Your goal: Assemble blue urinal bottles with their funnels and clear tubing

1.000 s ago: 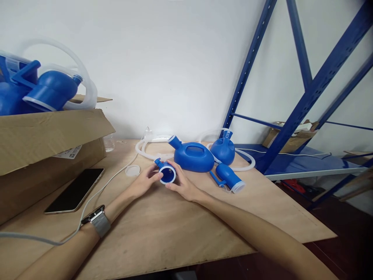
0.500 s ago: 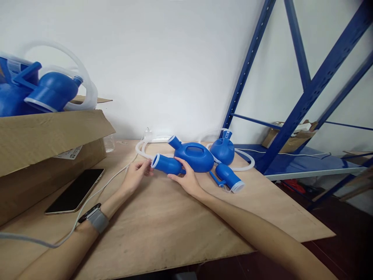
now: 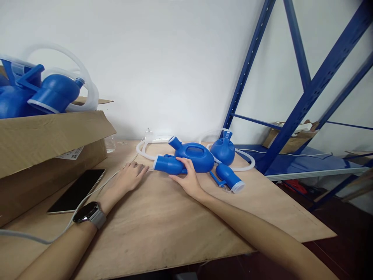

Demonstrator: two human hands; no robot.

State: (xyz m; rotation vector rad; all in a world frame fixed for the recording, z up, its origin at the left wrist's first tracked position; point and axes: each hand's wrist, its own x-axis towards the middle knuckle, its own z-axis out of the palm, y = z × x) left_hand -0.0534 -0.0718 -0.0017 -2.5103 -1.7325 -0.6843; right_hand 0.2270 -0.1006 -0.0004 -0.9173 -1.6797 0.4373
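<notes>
My right hand (image 3: 189,179) grips the narrow end of a blue urinal cup (image 3: 169,165), thumb near me and fingers over the top. The cup lies on its side, its mouth facing left. My left hand (image 3: 129,177) rests palm down at the table left of that mouth, fingers loosely extended; some fingertips are hidden. A small clear piece (image 3: 151,169) shows between this hand and the cup's rim. Right behind the cup sits a blue urinal bottle (image 3: 194,157) with a handle and a slanted neck.
To the right are a second blue bottle (image 3: 223,151), another blue cup (image 3: 230,178) and a clear hose (image 3: 247,157). On the left, a cardboard box (image 3: 52,132) holds more blue cups. A phone (image 3: 77,190) and a white cable (image 3: 101,186) lie beside it. Blue shelving (image 3: 303,97) stands right.
My left hand has moved left off the cup's rim and turned palm down. The cup has rolled slightly in my right hand, its mouth now seen more edge-on.
</notes>
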